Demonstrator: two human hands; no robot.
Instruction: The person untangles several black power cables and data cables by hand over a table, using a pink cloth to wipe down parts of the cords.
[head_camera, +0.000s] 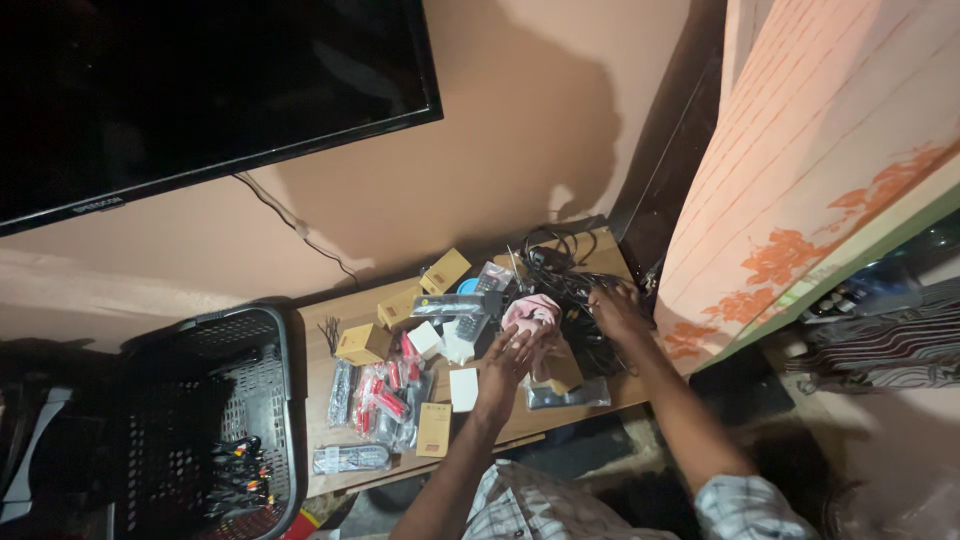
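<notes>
Two hands work: our left hand (507, 362) rests flat by the pink thing (531, 312), steadying it; our right hand (615, 308) pinches black cables (565, 275) at the worktop (320, 400) corner.

Showing pale brown on worktop (610, 392). Lying tangled, black cables (565, 275). Glowing pink, bundle (531, 313) near left hand (505, 365). Standing out mustard-yellow, small boxes (445, 270). Flashing red through clear wrap, packets (385, 395). Sitting dark grey with open grid pattern, basket (245, 340). Hanging cream with orange flower print and thin stripes, curtain (830, 180). Showing white-and-grey check, sleeves (745, 505).
</notes>
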